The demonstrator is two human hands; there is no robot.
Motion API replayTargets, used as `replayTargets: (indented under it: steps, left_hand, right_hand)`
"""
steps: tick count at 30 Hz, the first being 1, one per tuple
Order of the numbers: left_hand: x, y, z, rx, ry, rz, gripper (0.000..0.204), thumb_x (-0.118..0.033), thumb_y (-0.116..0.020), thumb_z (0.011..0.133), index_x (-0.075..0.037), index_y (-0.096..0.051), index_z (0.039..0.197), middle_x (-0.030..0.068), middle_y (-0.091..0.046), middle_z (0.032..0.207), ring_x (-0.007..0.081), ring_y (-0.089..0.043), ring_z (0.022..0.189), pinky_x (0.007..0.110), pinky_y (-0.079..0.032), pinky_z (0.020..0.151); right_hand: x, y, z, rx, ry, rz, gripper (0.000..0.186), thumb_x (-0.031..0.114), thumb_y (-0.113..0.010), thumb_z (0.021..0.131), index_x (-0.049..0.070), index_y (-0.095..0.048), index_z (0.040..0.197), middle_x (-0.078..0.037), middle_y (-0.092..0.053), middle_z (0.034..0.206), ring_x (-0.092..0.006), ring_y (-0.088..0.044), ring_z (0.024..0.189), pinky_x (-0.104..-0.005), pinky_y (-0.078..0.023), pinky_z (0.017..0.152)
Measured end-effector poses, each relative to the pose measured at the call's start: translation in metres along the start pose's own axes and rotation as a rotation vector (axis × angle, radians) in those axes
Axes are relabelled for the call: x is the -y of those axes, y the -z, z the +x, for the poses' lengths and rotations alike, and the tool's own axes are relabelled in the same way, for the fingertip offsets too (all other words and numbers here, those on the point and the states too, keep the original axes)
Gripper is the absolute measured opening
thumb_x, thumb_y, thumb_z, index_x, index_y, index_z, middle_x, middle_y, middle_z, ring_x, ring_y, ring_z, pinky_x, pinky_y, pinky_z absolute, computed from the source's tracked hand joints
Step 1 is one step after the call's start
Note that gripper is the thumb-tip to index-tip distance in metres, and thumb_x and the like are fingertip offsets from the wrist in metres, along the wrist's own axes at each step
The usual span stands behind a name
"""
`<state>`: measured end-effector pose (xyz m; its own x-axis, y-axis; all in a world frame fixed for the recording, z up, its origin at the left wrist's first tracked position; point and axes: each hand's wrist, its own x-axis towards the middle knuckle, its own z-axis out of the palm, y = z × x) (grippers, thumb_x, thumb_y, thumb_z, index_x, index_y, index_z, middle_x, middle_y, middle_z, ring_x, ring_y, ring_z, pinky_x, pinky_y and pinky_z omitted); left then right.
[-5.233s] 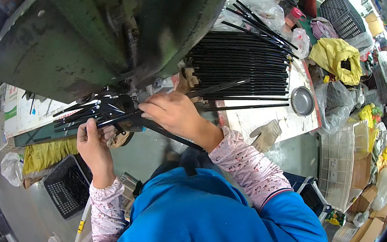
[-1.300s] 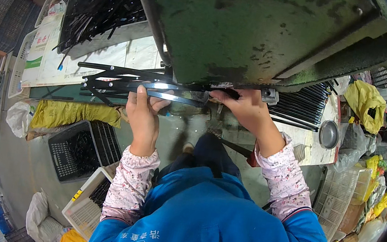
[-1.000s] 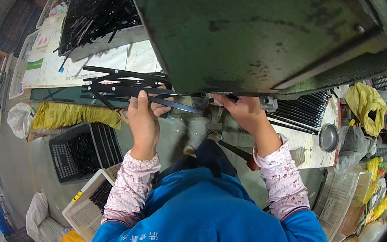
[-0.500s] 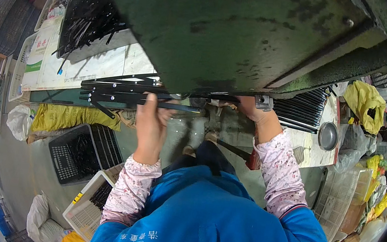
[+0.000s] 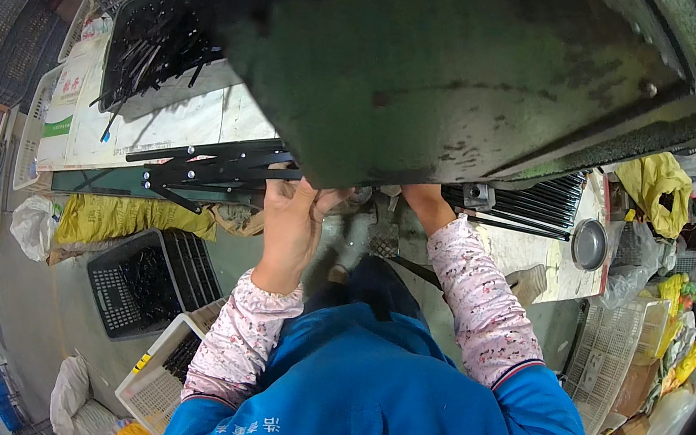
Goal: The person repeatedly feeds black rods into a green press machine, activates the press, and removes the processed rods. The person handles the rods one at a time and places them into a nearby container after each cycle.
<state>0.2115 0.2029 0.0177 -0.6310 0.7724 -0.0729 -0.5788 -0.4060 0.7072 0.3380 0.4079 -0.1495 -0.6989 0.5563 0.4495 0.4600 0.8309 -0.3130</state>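
Note:
A frame of flat black metal bars [image 5: 226, 167], joined by shiny rivets, lies under the edge of a big green machine housing [image 5: 463, 91]. My left hand [image 5: 290, 218] is closed round the frame's near end, its thumb raised and its fingertips partly covered by the housing. Farther right, my right hand [image 5: 427, 208] reaches in below the housing, beside a small metal block [image 5: 479, 197]. Its fingers are hidden, so whether it holds anything does not show.
Black rods [image 5: 528, 203] lie in a row on the right-hand table, near a round grey dish [image 5: 591, 244]. On the left table stands a tub of black bars [image 5: 131, 85]. A black crate [image 5: 119, 292] and a white crate [image 5: 156, 377] rest at lower left.
My left hand has moved right and slightly down, to beneath the housing's corner. The right hand has shifted left. The outer bars of the frame have swung closer to the machine.

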Motion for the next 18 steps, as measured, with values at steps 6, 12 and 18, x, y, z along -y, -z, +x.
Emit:
replayTargets:
  steps: [6,12,18]
  left_hand:
    - [0.015,0.008,-0.004,-0.083,-0.016,0.027,0.038,-0.009,-0.059,0.093,-0.005,-0.042,0.126,0.0105,-0.06,0.112,0.0229,-0.064,0.093,0.039,-0.058,0.083]
    - [0.025,0.014,-0.003,-0.074,-0.015,-0.041,0.036,-0.012,-0.059,0.094,-0.005,-0.042,0.125,0.0119,-0.06,0.11,0.0234,-0.065,0.092,0.039,-0.057,0.084]
    - [0.029,0.005,-0.006,-0.101,-0.002,-0.09,0.034,-0.015,-0.06,0.094,-0.002,-0.043,0.12,0.0124,-0.061,0.107,0.0262,-0.065,0.095,0.039,-0.056,0.085]
  right_hand:
    - [0.0,0.002,-0.001,0.093,-0.133,0.299,0.042,0.017,-0.054,0.093,0.0,-0.047,0.13,-0.019,-0.05,0.132,-0.0337,-0.047,0.121,-0.041,-0.038,0.102]
    - [-0.003,0.0,-0.004,-0.007,0.042,-0.068,0.038,0.013,-0.057,0.09,-0.001,-0.051,0.125,-0.018,-0.055,0.124,-0.0335,-0.051,0.115,-0.0411,-0.041,0.098]
    - [-0.012,-0.004,-0.003,-0.018,0.24,-0.222,0.023,0.007,-0.056,0.085,0.002,-0.062,0.107,-0.018,-0.063,0.107,-0.0347,-0.058,0.1,-0.0429,-0.046,0.087]
